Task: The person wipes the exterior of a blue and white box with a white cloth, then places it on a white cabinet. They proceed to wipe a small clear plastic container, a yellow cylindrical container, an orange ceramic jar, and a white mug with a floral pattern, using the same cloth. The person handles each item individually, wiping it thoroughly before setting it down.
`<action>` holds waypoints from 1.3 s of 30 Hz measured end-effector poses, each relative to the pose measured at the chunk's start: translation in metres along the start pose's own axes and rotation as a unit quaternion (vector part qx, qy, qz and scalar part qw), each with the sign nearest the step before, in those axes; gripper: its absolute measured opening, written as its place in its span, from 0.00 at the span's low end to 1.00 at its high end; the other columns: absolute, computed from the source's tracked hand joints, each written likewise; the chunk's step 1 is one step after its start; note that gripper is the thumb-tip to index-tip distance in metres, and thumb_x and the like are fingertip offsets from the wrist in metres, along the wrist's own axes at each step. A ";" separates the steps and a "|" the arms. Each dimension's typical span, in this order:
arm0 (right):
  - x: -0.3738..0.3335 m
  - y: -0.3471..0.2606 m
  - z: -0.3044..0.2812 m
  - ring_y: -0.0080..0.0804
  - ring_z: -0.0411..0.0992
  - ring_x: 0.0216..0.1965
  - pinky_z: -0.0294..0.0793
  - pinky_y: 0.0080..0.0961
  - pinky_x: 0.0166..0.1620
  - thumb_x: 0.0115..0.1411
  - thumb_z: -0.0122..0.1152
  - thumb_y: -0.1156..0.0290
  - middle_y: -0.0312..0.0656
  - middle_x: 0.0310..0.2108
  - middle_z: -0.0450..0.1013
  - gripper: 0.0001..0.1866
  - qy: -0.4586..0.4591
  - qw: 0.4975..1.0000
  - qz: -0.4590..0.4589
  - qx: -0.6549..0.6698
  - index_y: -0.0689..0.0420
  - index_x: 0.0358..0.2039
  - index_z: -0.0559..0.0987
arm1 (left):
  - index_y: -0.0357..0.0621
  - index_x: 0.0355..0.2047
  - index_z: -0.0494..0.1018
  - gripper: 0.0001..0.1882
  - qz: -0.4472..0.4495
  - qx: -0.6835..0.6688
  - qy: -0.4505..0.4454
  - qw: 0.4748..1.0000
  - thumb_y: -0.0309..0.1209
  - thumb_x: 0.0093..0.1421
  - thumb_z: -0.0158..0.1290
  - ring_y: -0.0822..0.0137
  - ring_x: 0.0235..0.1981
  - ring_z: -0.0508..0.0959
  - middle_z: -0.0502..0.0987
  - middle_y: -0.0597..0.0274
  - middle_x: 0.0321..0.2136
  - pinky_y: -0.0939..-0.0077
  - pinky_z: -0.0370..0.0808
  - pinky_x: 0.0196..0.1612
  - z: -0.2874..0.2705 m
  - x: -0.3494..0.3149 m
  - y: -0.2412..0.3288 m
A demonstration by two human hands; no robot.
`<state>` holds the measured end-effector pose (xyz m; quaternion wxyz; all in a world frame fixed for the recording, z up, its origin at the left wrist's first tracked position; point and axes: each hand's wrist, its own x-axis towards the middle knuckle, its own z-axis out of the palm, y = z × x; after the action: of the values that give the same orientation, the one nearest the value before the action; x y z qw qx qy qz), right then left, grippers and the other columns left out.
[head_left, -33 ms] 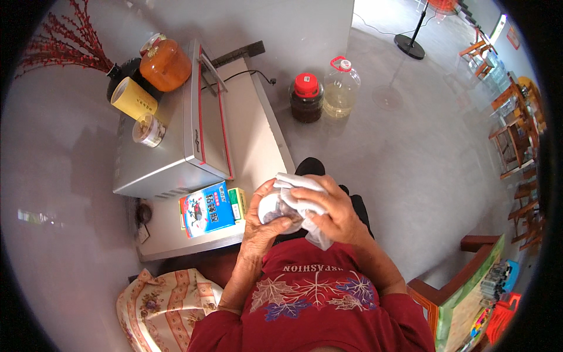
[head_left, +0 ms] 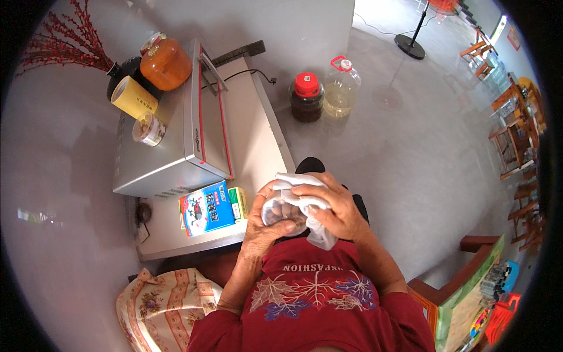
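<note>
**Clear container held in both hands, partly covered by cloth**

The clear round container (head_left: 277, 212) is held just in front of the red shirt (head_left: 328, 255), between the left hand (head_left: 261, 220) and the right hand (head_left: 340, 208). Concealed: its 3 o'clock side, under the white cloth (head_left: 321, 236) and the right fingers. Brownish forms show through its wall, too blurred to identify. The left thumb and fingers are clamped on the container, some fingertips out of sight; the right fingers are bent around the bunched cloth. The container's round face seems tilted up toward the camera; the cover leaves its long axis unconfirmed.

From the container: blue box (head_left: 210, 210), partly covering a green-and-yellow box (head_left: 237, 203), on the counter (head_left: 253, 132) at 9 o'clock; silver appliance (head_left: 167, 161) at 10; red-lidded jar (head_left: 307, 98) on the floor at 12; clear jug (head_left: 340, 97) at 1.
</note>
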<state>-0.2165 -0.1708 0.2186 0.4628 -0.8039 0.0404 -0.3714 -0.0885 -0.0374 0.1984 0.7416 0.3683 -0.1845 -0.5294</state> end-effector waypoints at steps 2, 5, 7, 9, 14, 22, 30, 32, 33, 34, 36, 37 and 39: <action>0.011 0.006 -0.009 0.44 0.68 0.42 0.67 0.34 0.45 0.52 0.56 0.72 0.48 0.43 0.70 0.17 -0.058 0.997 0.015 0.048 0.59 0.44 0.76 | 0.44 0.58 0.59 0.43 -0.030 0.093 -0.031 0.995 0.15 0.40 0.65 0.66 0.49 0.72 0.69 0.61 0.50 0.69 0.73 0.51 -0.006 -0.005 -0.004; 0.021 0.024 -0.007 0.43 0.69 0.41 0.68 0.33 0.44 0.54 0.54 0.70 0.49 0.41 0.70 0.15 -0.142 0.989 0.050 0.014 0.61 0.41 0.77 | 0.42 0.61 0.50 0.48 0.002 0.233 -0.066 0.970 0.16 0.42 0.64 0.64 0.51 0.71 0.68 0.57 0.50 0.68 0.71 0.53 -0.001 -0.004 -0.007; 0.025 0.029 -0.006 0.42 0.69 0.40 0.68 0.32 0.43 0.55 0.52 0.68 0.48 0.38 0.71 0.14 -0.166 0.973 0.138 0.086 0.62 0.39 0.77 | 0.42 0.62 0.43 0.53 0.006 0.284 -0.049 0.958 0.16 0.41 0.65 0.62 0.52 0.69 0.66 0.54 0.50 0.66 0.71 0.53 -0.002 -0.003 -0.010; 0.025 0.030 -0.005 0.42 0.67 0.41 0.67 0.33 0.43 0.56 0.53 0.70 0.47 0.37 0.72 0.13 -0.183 0.956 0.198 0.114 0.61 0.40 0.77 | 0.49 0.63 0.32 0.61 -0.008 0.248 -0.030 0.968 0.16 0.40 0.65 0.59 0.53 0.68 0.64 0.51 0.51 0.63 0.71 0.54 0.002 -0.004 -0.007; 0.010 0.012 -0.005 0.37 0.68 0.38 0.69 0.29 0.41 0.39 0.63 0.71 0.40 0.38 0.73 0.18 -0.177 0.984 -0.020 -0.011 0.55 0.35 0.81 | 0.56 0.64 0.27 0.64 0.092 0.346 -0.033 0.933 0.18 0.42 0.65 0.61 0.46 0.75 0.72 0.54 0.42 0.66 0.72 0.53 -0.008 0.000 -0.013; 0.015 -0.007 0.007 0.36 0.66 0.40 0.72 0.32 0.38 0.43 0.61 0.69 0.36 0.40 0.70 0.11 -0.208 0.959 0.008 -0.194 0.54 0.31 0.78 | 0.53 0.64 0.20 0.66 0.093 0.464 -0.051 0.880 0.25 0.43 0.66 0.58 0.48 0.74 0.71 0.51 0.45 0.65 0.67 0.56 0.000 -0.001 -0.015; 0.003 0.052 0.002 0.27 0.70 0.30 0.68 0.26 0.34 0.58 0.53 0.63 0.38 0.29 0.73 0.15 -0.107 0.921 0.317 0.200 0.62 0.36 0.78 | 0.53 0.65 0.23 0.67 0.036 0.240 -0.058 0.968 0.19 0.41 0.66 0.58 0.52 0.70 0.69 0.48 0.50 0.62 0.70 0.54 0.005 -0.003 -0.009; -0.006 0.046 0.002 0.17 0.67 0.30 0.68 0.21 0.34 0.61 0.50 0.62 0.33 0.29 0.72 0.17 -0.064 0.854 0.393 0.334 0.65 0.35 0.77 | 0.50 0.66 0.35 0.61 0.021 0.141 -0.065 0.988 0.16 0.40 0.65 0.60 0.52 0.71 0.69 0.50 0.50 0.63 0.71 0.54 -0.002 -0.001 -0.010; -0.010 0.044 0.005 0.18 0.68 0.31 0.68 0.21 0.34 0.62 0.50 0.62 0.33 0.29 0.72 0.17 -0.033 0.837 0.412 0.359 0.65 0.35 0.77 | 0.49 0.65 0.39 0.59 0.016 0.121 -0.065 0.990 0.16 0.40 0.65 0.61 0.52 0.71 0.69 0.51 0.51 0.63 0.71 0.54 -0.008 0.000 -0.013; -0.014 0.043 0.008 0.18 0.68 0.31 0.69 0.21 0.34 0.62 0.50 0.62 0.33 0.29 0.73 0.17 -0.002 0.818 0.430 0.383 0.65 0.36 0.77 | 0.47 0.65 0.43 0.56 0.011 0.101 -0.066 0.993 0.16 0.40 0.65 0.61 0.52 0.71 0.69 0.52 0.51 0.63 0.71 0.54 -0.015 0.003 -0.017; -0.033 0.054 0.015 0.19 0.70 0.32 0.70 0.20 0.35 0.63 0.48 0.63 0.35 0.30 0.74 0.16 -0.003 0.903 0.328 0.278 0.65 0.36 0.76 | 0.43 0.60 0.57 0.46 0.011 0.051 -0.048 0.997 0.17 0.40 0.65 0.62 0.51 0.72 0.69 0.56 0.51 0.66 0.71 0.54 -0.018 0.005 -0.023; -0.038 0.057 0.018 0.19 0.70 0.32 0.70 0.20 0.34 0.63 0.47 0.63 0.36 0.30 0.73 0.16 0.019 0.874 0.376 0.309 0.65 0.37 0.75 | 0.43 0.59 0.58 0.45 0.000 0.031 -0.030 0.999 0.18 0.40 0.65 0.63 0.51 0.72 0.70 0.57 0.50 0.66 0.71 0.54 -0.020 0.006 -0.026; -0.047 0.060 0.022 0.20 0.69 0.31 0.70 0.20 0.34 0.64 0.46 0.63 0.38 0.31 0.73 0.16 0.060 0.804 0.466 0.365 0.65 0.38 0.75 | 0.43 0.58 0.60 0.42 -0.021 -0.010 0.007 1.000 0.19 0.41 0.65 0.63 0.49 0.73 0.70 0.59 0.49 0.68 0.71 0.54 -0.023 0.006 -0.031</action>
<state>-0.2195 -0.1699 0.1398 0.8358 -0.4368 0.2990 -0.1457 -0.0912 -0.0398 0.1589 0.7355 0.3682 -0.1658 -0.5441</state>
